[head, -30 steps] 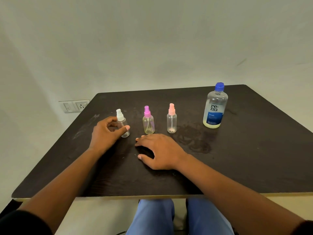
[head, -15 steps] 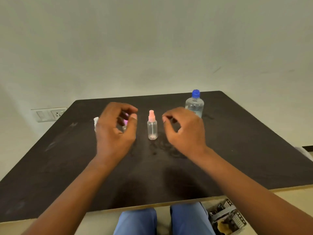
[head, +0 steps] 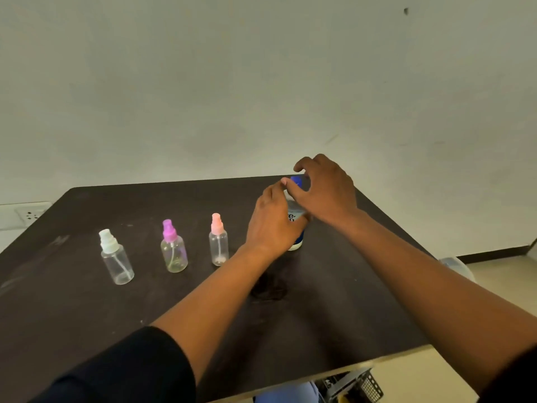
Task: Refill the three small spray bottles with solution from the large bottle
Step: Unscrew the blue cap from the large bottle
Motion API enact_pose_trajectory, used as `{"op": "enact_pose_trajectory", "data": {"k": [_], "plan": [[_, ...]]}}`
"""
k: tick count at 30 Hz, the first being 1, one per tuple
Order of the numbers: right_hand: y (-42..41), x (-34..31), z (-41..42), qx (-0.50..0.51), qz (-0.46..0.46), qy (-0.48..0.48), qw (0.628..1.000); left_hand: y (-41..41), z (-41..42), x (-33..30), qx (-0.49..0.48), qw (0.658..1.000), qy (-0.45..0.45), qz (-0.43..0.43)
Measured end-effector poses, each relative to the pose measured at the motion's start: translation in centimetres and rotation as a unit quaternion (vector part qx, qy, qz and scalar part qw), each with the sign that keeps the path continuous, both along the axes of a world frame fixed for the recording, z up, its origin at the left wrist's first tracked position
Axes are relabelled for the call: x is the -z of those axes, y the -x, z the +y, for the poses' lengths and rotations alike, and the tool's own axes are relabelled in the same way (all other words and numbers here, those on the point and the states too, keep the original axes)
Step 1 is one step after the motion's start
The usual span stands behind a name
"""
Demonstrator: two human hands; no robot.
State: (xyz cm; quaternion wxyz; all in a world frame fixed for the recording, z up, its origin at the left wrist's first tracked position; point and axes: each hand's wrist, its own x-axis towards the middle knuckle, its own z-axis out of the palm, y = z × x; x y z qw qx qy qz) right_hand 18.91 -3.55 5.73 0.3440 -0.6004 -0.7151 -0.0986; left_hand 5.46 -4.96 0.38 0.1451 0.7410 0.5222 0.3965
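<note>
Three small clear spray bottles stand in a row on the dark table [head: 87, 309]: one with a white top [head: 116, 261] at the left, one with a purple top [head: 173, 248] in the middle, one with a pink top [head: 218, 241] to the right. Just right of them stands the large bottle [head: 295, 225], mostly hidden behind my hands. My left hand [head: 273, 222] wraps around its body. My right hand [head: 322, 190] curls over its blue cap [head: 297, 181], fingers around the cap.
A wall socket [head: 26, 215] sits at the left behind the table. A wire basket [head: 354, 386] is on the floor under the table's near right edge. A pale object [head: 456, 266] lies on the floor at the right. A dark smudge [head: 268, 287] marks the tabletop near my left wrist.
Both hands have moved right from above the spray bottles to the large bottle. The left hand has closed on its body and the right has come over the cap. The view has shifted.
</note>
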Motion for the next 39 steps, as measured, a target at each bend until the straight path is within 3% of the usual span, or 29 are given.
{"op": "enact_pose_trajectory", "data": {"k": [7,14,20,28,34,39], "plan": [[-0.7,-0.9,0.3,-0.062,-0.015,0.032,0.997,-0.4,1.1,1.2,-0.017,1.000,-0.016,-0.015],[-0.3,-2.4,-0.5,-0.146,-0.020,0.125,0.981,0.2,0.8,1.0,-0.013,0.998,-0.024,-0.062],[-0.2,-2.5,0.0,-0.046,-0.099,0.103,0.989,-0.1,0.5,1.4,-0.031,0.996,-0.006,-0.089],[0.1,-3.4,-0.7,-0.114,-0.069,0.173,0.976,-0.2,0.8,2.1,-0.020,0.993,-0.022,-0.110],[-0.2,-2.8,-0.6,-0.072,-0.082,0.099,0.989,-0.3,1.0,2.7,-0.032,0.992,-0.017,-0.121],[-0.4,-2.9,-0.4,-0.095,-0.076,0.116,0.986,-0.3,1.3,3.0,-0.024,0.992,-0.023,-0.126]]}}
